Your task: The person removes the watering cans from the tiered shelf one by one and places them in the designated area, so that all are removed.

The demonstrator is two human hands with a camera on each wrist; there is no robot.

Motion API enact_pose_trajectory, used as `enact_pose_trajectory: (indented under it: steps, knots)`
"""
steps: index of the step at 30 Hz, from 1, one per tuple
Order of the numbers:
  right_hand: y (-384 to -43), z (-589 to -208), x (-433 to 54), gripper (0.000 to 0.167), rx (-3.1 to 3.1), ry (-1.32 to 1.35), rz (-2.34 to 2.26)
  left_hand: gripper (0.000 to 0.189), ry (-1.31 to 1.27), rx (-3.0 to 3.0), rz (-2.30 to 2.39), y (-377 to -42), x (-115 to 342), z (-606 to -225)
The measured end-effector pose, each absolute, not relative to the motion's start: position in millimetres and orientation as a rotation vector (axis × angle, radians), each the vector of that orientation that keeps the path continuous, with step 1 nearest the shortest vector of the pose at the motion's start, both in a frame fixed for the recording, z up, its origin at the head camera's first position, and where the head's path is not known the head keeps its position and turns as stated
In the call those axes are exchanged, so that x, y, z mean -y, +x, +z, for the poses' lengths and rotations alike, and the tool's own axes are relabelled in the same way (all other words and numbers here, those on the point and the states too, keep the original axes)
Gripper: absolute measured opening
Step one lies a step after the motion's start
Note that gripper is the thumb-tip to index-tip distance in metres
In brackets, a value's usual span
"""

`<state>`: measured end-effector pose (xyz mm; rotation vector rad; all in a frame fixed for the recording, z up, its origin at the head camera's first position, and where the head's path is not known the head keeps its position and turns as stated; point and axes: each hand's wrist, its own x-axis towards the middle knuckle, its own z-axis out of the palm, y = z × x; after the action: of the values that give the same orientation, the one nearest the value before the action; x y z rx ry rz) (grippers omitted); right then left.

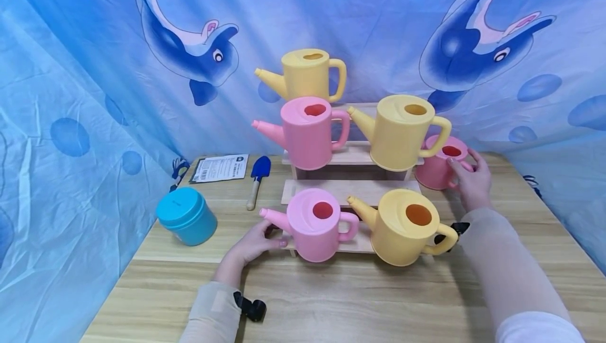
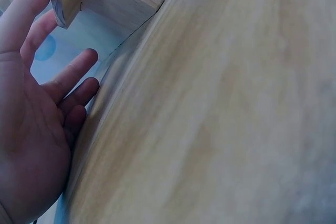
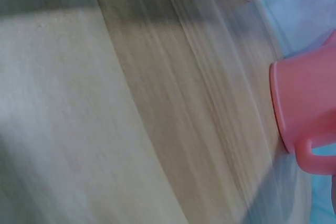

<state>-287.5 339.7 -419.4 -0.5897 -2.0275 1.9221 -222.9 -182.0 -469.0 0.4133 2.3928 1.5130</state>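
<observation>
My left hand (image 1: pixel 252 245) pinches the left end of the lowest step of a wooden stepped stand (image 1: pixel 350 192), thumb and index finger at the board's end; the other fingers are spread loosely. My right hand (image 1: pixel 475 184) grips the handle of a rose-pink watering can (image 1: pixel 430 173) at the stand's right side. In the right wrist view that watering can (image 3: pixel 307 95) has its base at the tabletop. On the stand are a light pink watering can (image 1: pixel 314 240) and a yellow one (image 1: pixel 397 238) in front, a pink one (image 1: pixel 307 140) and a yellow one (image 1: pixel 396 138) behind, and another yellow one (image 1: pixel 305 77) on top.
Left of the stand lie a small blue trowel (image 1: pixel 261 167) with a wooden handle and a printed packet (image 1: pixel 220 168). A turquoise lidded tub (image 1: pixel 189 219) stands near the table's left edge. A blue dolphin-print curtain (image 1: pixel 369 27) hangs behind.
</observation>
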Motion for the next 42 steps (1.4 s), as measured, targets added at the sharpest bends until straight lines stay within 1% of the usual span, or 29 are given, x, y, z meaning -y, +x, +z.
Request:
enact_pose_trajectory:
  steps: [4, 7, 8, 10, 13, 16, 19, 23, 29, 37, 42]
  knots:
    - [-287.1, -414.7, -346.0, 0.083, 2.131, -0.507, 1.805, 0.070, 0.413, -2.386, 1.525, -223.0, 181.9, -469.2]
    - [-287.3, -401.4, -350.1, 0.080, 2.229, -0.485, 1.652, 0.069, 0.430, -2.381, 1.523, -223.2, 182.2, -469.4]
    - [-287.1, -394.5, -351.4, 0.081, 2.265, -0.485, 1.616, 0.069, 0.437, -2.381, 1.523, -223.3, 182.4, -469.5]
    - [-288.0, -377.3, -353.2, 0.082, 2.327, -0.475, 1.564, 0.068, 0.442, -2.379, 1.522, -223.6, 182.8, -469.7]
    - [-291.4, -345.8, -354.1, 0.088, 2.410, -0.431, 1.565, 0.068, 0.439, -2.374, 1.529, -223.4, 183.0, -469.9]
    - [-295.7, -311.5, -352.8, 0.090, 2.480, -0.309, 1.587, 0.068, 0.439, -2.373, 1.531, -222.9, 182.5, -469.7]
    - [-300.3, -278.8, -346.6, 0.088, 2.529, -0.185, 1.574, 0.068, 0.438, -2.376, 1.528, -222.7, 181.5, -469.1]
    - [-304.5, -243.1, -329.2, 0.083, 2.576, -0.103, 1.490, 0.068, 0.437, -2.371, 1.524, -223.1, 180.8, -468.7]
    - [-310.9, -201.6, -290.4, 0.085, 2.719, -0.044, 1.398, 0.068, 0.456, -2.372, 1.522, -223.9, 182.6, -469.3]
    - [-328.8, -180.9, -228.1, 0.084, 2.854, 0.230, 1.370, 0.070, 0.406, -2.410, 1.476, -219.5, 186.5, -471.5]
    - [-329.5, -168.4, -196.0, 0.088, 2.896, 0.234, 1.348, 0.073, 0.404, -2.398, 1.489, -220.3, 183.0, -468.5]
